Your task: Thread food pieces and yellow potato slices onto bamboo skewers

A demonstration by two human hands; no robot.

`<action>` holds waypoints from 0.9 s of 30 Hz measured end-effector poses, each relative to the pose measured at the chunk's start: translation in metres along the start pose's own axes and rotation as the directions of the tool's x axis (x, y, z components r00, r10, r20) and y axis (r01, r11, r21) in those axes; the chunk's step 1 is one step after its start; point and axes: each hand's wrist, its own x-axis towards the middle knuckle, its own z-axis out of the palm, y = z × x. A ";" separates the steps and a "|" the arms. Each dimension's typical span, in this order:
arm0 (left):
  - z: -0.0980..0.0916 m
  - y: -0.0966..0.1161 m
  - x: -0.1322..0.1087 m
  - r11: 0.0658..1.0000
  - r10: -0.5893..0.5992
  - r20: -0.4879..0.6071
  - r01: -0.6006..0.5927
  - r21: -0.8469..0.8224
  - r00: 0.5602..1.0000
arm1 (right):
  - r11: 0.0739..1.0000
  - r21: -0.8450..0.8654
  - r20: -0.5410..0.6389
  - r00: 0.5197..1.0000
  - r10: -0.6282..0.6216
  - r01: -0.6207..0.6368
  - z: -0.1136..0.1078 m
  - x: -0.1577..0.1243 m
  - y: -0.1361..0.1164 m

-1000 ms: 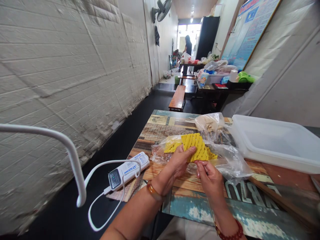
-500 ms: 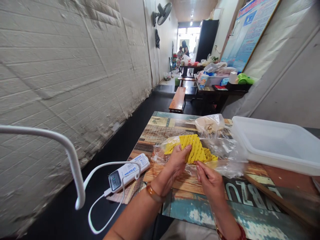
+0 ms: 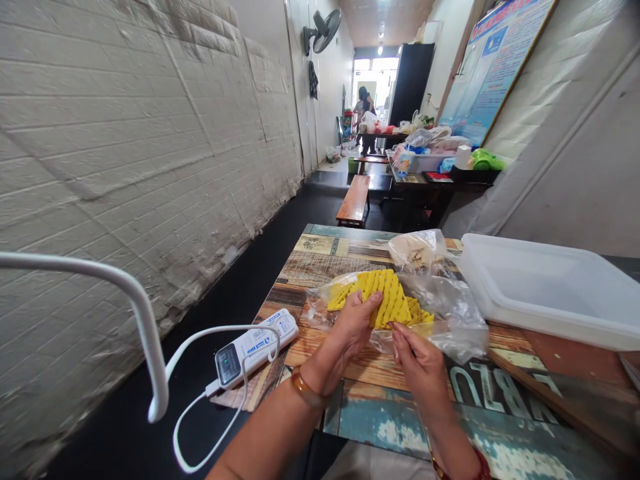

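A yellow sheet with rows of slanted slits (image 3: pixel 387 297) is held up over the near table. My left hand (image 3: pixel 356 323) grips its left side, thumb on top. My right hand (image 3: pixel 415 357) is closed in a pinch at the sheet's lower edge, on what looks like a thin stick; its tip meets the sheet and most of it is hidden by the fingers. More yellow slitted pieces (image 3: pixel 423 315) lie beneath and beside the sheet, on a clear plastic bag (image 3: pixel 463 317) that is spread open on the table.
Behind it sits another clear bag with pale contents (image 3: pixel 417 250). A white plastic tub (image 3: pixel 550 313) stands at the right, near a wooden strip (image 3: pixel 545 393). At the left edge lies a white power bank (image 3: pixel 257 347) with a looping cable. A bench (image 3: pixel 354 200) and loaded tables are beyond.
Both hands keep the same hold on the sheet, with hardly any movement. The view has shifted very slightly. The people far back have changed posture a little.
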 end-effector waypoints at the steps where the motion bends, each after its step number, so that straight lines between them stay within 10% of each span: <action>1: 0.000 -0.001 0.000 1.000 -0.001 0.009 0.001 0.001 1.000 | 1.000 -0.001 -0.004 1.000 0.007 -0.007 0.000 0.000 0.001; 27: 0.005 -0.005 -0.005 0.997 -0.048 0.084 0.042 0.069 0.995 | 0.957 0.230 0.013 0.984 0.179 -0.177 0.004 0.005 -0.021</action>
